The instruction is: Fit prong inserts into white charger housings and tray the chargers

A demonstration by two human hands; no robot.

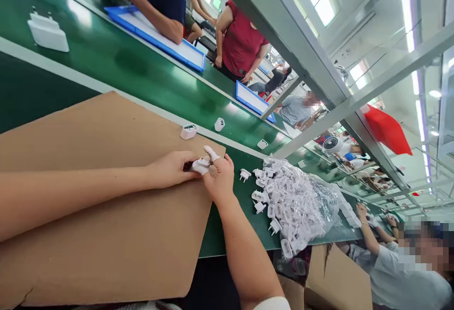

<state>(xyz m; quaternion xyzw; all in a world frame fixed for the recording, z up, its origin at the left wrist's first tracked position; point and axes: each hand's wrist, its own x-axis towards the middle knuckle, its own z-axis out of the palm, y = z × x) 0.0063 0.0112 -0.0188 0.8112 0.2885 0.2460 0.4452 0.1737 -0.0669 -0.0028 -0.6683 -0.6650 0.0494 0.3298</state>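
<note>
Over the cardboard sheet [117, 140], both hands meet at its right end. My left hand [175, 167] is closed, its fingertips pinching a small white charger part [201, 163] that is mostly hidden. From the other side, my right hand [220, 177] grips the same part, with white covers on its fingertips. A white charger housing [189, 131] with an open end stands just beyond, at the cardboard's edge. To the right of my hands, a white plug piece [244, 175] with pins lies on the green bench.
A plastic bag [326, 196] spills a heap of white charger parts [291, 206] on the right. Housings, including one [219, 124], sit along the green conveyor [159, 78]; a charger [48, 31] rests far left. Blue-rimmed trays [159, 36] and co-workers line the other side. A metal frame crosses overhead.
</note>
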